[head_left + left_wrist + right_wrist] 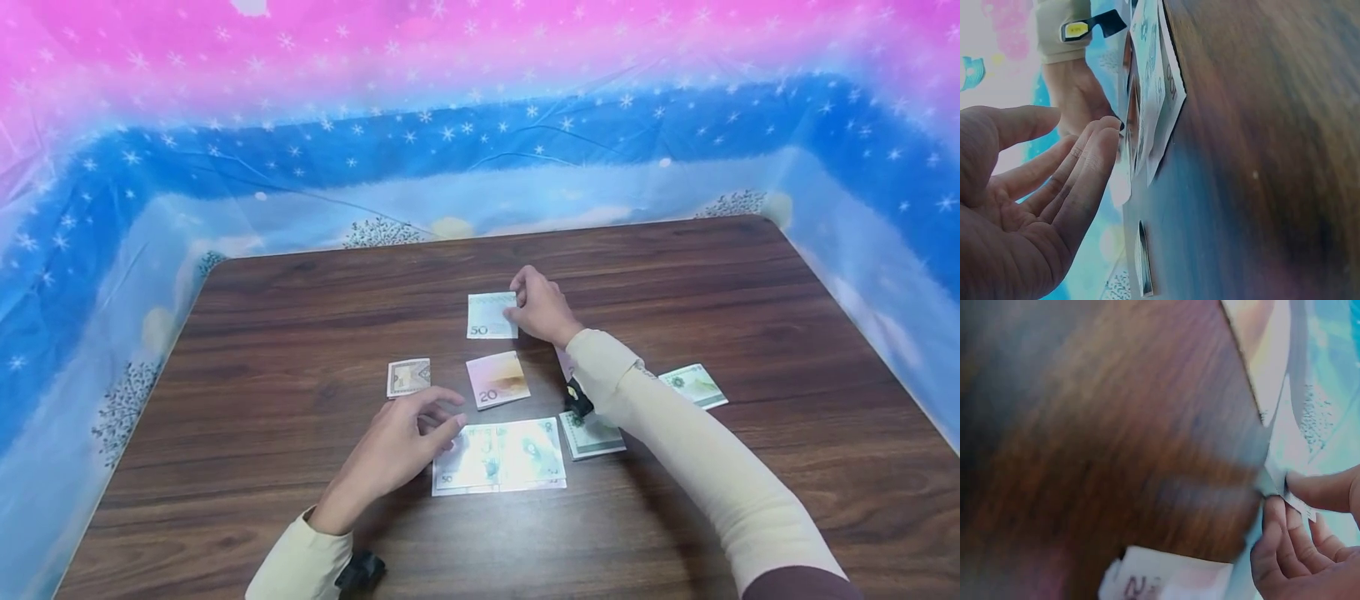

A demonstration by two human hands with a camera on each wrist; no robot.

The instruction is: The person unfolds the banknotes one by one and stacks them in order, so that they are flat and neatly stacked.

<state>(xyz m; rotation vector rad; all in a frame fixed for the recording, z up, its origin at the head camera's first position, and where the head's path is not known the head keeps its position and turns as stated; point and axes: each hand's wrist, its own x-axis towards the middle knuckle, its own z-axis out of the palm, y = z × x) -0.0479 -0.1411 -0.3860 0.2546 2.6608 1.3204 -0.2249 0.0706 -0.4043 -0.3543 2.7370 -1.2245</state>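
At the far middle of the table, my right hand [543,307] pinches the right edge of a folded green 50 banknote [489,317]. In the right wrist view the thumb lies on one side of that note [1286,437] and the fingers on the other. My left hand [401,433] hovers by the left end of unfolded 50 banknotes [525,457], which lie overlapped and shiny near the front. In the left wrist view its fingers [1085,187] are loosely extended and hold nothing. Between the hands lies a folded 20 banknote [501,379].
A small folded brownish banknote [408,377] lies left of the 20. Folded green banknotes [591,437] sit right of the unfolded ones, and another green banknote [697,385] lies farther right. My right sleeve partly covers a pinkish note [564,362]. Patterned cloth [480,133] surrounds the wooden table [262,367].
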